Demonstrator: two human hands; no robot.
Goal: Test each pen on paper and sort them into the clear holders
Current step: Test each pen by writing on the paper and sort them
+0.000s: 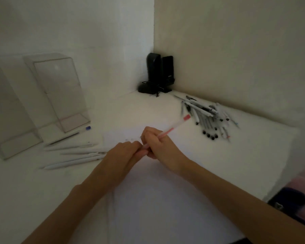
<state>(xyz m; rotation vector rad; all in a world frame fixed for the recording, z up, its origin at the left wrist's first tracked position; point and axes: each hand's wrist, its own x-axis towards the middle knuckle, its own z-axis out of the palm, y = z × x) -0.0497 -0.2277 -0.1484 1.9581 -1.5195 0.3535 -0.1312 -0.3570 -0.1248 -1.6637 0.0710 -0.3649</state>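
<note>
My right hand (158, 147) grips a red-capped pen (174, 128) that slants up to the right above a white sheet of paper (165, 191). My left hand (125, 154) meets it at the pen's lower end and pinches that end; the tip itself is hidden by my fingers. Two clear holders (60, 92) (9, 110) stand at the left of the table. Several white pens (74, 155) lie in front of them. A heap of unsorted pens (208, 117) lies at the right by the wall.
Black speakers and a dark mouse (158, 74) sit in the corner of the walls. A small blue cap (88, 128) lies near the right holder. The table's right edge drops off to dark and pink objects (292, 196) below.
</note>
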